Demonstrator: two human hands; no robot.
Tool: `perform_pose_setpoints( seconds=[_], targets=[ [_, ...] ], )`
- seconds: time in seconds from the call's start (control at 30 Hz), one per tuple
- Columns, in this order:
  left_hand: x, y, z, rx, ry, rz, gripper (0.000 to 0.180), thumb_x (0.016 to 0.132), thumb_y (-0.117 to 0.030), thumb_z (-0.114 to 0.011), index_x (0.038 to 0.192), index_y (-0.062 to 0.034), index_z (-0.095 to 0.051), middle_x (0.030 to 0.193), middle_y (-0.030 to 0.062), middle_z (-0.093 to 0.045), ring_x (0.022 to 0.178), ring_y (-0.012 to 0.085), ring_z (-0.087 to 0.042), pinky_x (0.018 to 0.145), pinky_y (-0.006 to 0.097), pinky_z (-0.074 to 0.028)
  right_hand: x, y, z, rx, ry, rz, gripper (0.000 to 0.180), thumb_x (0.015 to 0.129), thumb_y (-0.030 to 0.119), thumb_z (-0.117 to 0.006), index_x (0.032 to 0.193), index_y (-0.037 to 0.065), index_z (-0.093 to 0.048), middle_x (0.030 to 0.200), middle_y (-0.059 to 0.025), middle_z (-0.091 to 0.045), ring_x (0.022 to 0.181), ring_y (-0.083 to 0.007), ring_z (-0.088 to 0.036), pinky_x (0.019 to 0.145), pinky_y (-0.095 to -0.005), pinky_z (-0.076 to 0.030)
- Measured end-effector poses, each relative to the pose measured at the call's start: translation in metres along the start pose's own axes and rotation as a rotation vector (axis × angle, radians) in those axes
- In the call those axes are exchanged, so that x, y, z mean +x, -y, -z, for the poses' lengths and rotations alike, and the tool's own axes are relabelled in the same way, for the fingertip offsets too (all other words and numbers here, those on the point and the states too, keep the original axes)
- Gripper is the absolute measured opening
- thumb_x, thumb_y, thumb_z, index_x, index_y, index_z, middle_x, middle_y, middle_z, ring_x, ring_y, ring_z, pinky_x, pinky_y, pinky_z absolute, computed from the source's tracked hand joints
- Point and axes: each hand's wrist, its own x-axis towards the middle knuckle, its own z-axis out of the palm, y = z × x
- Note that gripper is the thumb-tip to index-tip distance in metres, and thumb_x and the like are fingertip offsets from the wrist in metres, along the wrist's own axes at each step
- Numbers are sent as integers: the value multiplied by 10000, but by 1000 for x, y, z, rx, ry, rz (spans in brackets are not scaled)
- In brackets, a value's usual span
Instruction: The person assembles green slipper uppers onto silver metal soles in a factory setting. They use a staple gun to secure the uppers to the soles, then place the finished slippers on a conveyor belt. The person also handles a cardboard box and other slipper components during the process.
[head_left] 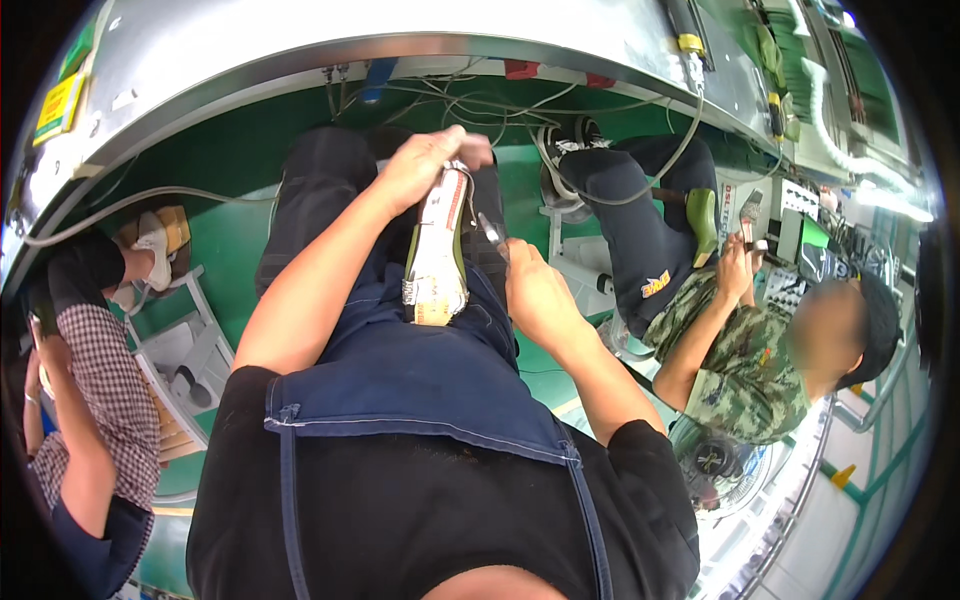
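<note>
A shoe (437, 260) with a pale sole and olive-green edge stands on my lap, sole facing me, resting on my dark blue apron (420, 370). My left hand (425, 165) grips the shoe's far end from above. My right hand (535, 290) sits just right of the shoe and pinches a small metal tool (492, 232) whose tip points at the shoe's side. My forearms come in from both sides of my lap.
A grey metal conveyor housing (400, 40) curves across the top, cables hanging beneath it over a green floor. A person in a camouflage shirt (750, 350) sits at my right, another in a checked shirt (100, 370) at my left. A small fan (715, 462) stands lower right.
</note>
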Motion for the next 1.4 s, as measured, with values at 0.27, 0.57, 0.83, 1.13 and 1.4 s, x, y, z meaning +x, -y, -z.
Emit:
perform_pose_setpoints(
  seconds=[0.27, 0.57, 0.83, 1.13, 1.4],
  targets=[
    [7, 11, -1, 219, 9, -22, 606, 1108, -473, -434, 946, 25, -739, 866, 122, -735, 801, 174, -688, 759, 315, -551, -12, 3, -7, -207, -47, 8, 312, 930, 21, -500, 1237, -35, -509, 1047, -239, -572, 1002, -415, -598, 833, -489, -557],
    [8, 13, -1, 207, -1, 31, 631, 1106, -502, -431, 901, 13, -732, 830, 108, -724, 780, 179, -692, 761, 326, -554, -7, 1, -10, -326, -72, 29, 369, 905, 27, -547, 1268, -31, -516, 1033, -221, -571, 993, -384, -606, 737, -453, -590],
    [8, 16, -3, 198, -29, 4, 591, 1094, -470, -461, 903, 3, -760, 796, 112, -736, 748, 194, -694, 770, 351, -557, -7, 4, -14, -355, -80, 9, 358, 902, 29, -559, 1253, -27, -513, 1005, -204, -588, 949, -378, -647, 717, -452, -609],
    [4, 12, -4, 239, -33, -16, 582, 1117, -432, -439, 888, 17, -731, 813, 106, -726, 763, 174, -686, 754, 331, -550, -7, 7, -16, -284, -12, 24, 260, 900, 20, -558, 1158, 1, -525, 976, -203, -630, 927, -383, -692, 726, -469, -610],
    [2, 5, -6, 246, -25, -2, 593, 1110, -449, -451, 870, 14, -731, 805, 107, -724, 742, 167, -676, 747, 328, -547, -7, 13, -11, -218, 49, 43, 243, 888, -7, -546, 1130, -10, -522, 989, -238, -652, 916, -404, -704, 737, -487, -596]
  ],
)
